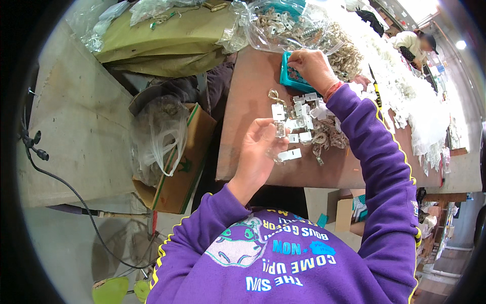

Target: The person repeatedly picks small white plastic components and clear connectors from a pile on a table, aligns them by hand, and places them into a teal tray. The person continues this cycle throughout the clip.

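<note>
My left hand (255, 154) is closed, thumb and fingertips pinching a small clear plastic case (280, 129) above the brown tabletop. Just beyond the case lie a white tag (278, 112) and a pale cord loop (273, 95); whether they are joined to it I cannot tell. My right hand (315, 68) reaches over a teal tray (284, 68) of small pieces, its fingertips pinched together inside. What they hold, if anything, is hidden. Between my hands lies a pile of white and clear cases (304, 119). Another white piece (289, 154) lies beside my left fingers.
Cords in a heap (329, 137) lie beneath my right forearm. Farther back stands a clear bag of parts (283, 28), with white pieces (400, 76) massed rightward and a yellow-handled tool (377, 93). A cardboard box (190, 157) stands left; a person (412, 45) works far right.
</note>
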